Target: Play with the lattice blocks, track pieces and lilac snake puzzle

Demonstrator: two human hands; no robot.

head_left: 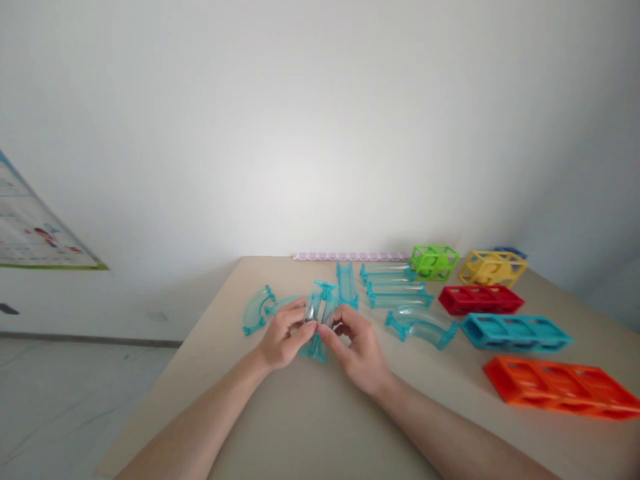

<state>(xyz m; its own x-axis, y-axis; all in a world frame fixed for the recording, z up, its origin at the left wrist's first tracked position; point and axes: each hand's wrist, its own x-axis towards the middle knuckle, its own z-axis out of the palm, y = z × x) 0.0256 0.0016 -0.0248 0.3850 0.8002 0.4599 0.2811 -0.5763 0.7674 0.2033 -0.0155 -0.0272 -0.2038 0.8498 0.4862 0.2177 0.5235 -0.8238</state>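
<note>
My left hand (286, 337) and my right hand (357, 347) meet near the table's middle, thumbs almost touching. Between them they pinch a clear blue track piece (321, 310), upright in the fingers, with a pale strip down its centre. Parts of it are hidden behind my fingertips. Left of my left hand lies a curved clear blue track piece (256, 311), and another curved piece (287, 303) is partly covered by that hand. A straight clear blue track piece (347, 285) lies just beyond my right hand.
Two straight track pieces (400, 295) and a curved one (423, 327) lie to the right. Farther right are frame blocks: green (434, 263), yellow (493, 268), red (481, 300), blue (516, 332) and orange (563, 389). A patterned strip (350, 256) runs along the wall at the table's back edge.
</note>
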